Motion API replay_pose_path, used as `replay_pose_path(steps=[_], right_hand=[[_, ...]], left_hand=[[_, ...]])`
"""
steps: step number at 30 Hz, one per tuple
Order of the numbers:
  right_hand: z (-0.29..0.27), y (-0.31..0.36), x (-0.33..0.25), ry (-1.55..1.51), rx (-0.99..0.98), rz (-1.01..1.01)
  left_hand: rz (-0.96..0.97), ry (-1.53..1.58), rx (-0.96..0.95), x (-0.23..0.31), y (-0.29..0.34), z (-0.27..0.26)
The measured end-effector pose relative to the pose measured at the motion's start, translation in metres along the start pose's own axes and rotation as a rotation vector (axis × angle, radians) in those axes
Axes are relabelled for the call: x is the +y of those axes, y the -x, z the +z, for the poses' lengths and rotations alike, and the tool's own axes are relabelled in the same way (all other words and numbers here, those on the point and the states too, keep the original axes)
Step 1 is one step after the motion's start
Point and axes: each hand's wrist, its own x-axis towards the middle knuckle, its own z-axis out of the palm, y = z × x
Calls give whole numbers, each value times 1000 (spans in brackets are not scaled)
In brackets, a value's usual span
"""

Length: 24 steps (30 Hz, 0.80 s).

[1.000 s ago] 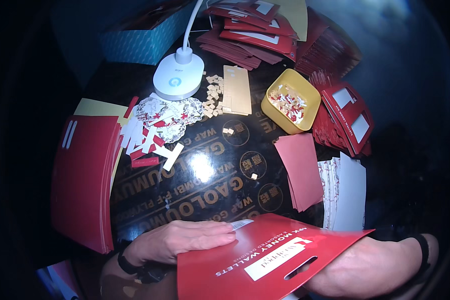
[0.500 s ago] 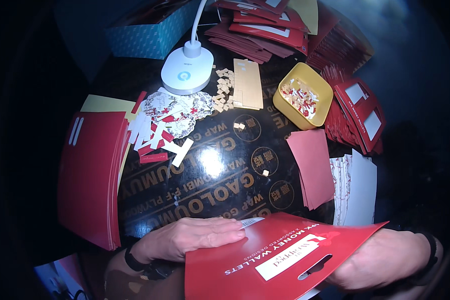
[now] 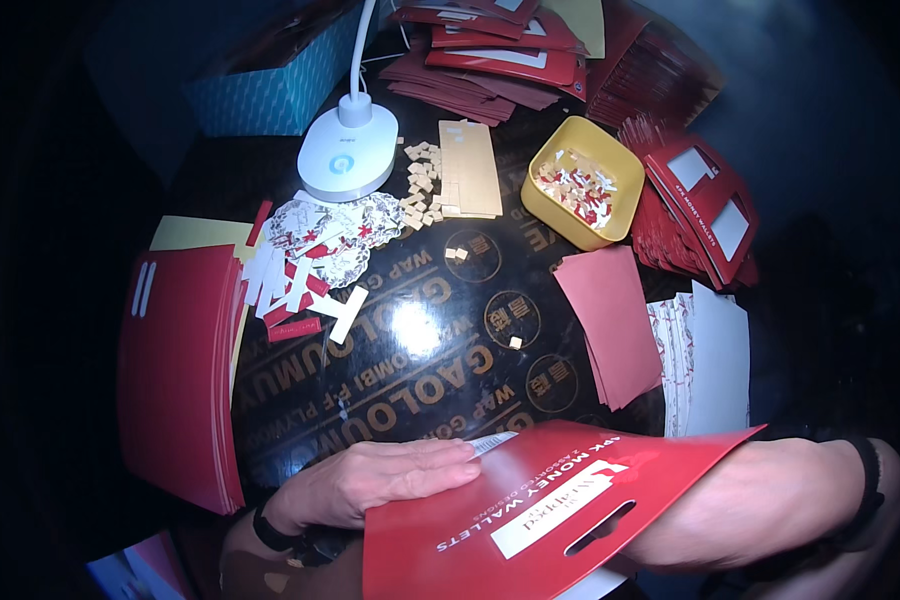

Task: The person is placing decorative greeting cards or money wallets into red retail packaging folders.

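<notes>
Red card folder (image 3: pixel 560 505), over the desk's (image 3: pixel 400 400) near edge: left hand (image 3: pixel 395 483), fingers (image 3: pixel 445 472) stretched flat across it; right hand (image 3: pixel 735 510) behind, fingers hidden. I can't tell either grip. Partway, I'd judge: this one's in hand, red card stack (image 3: pixel 175 370) at left untouched. Beyond, paper scraps (image 3: pixel 296 285), yellow tub (image 3: pixel 560 220) and lamp base (image 3: pixel 348 155) crowd the way.

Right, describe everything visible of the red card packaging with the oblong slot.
The slotted, red card packaging looks glossy and thin, with pale print, a white panel and a striped patch at its far edge. It tilts, cropped by the picture's lower edge. The left hand rests on its left edge; the right hand is partly hidden behind, contact unclear.
</notes>
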Motion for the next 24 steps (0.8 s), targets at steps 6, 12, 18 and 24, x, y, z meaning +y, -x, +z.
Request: replay_pose_path(steps=[6,12,18,24], right_hand=[[-14,15,-10,34,-45,41],[15,23,-58,360,394,207],[17,24,-43,269,210,161],[25,26,-36,237,299,137]], left_hand=[[-30,24,-19,1,1,-5],[-51,54,20,1,9,0],[-120,144,-11,2,6,-6],[-228,46,-32,16,6,-7]])
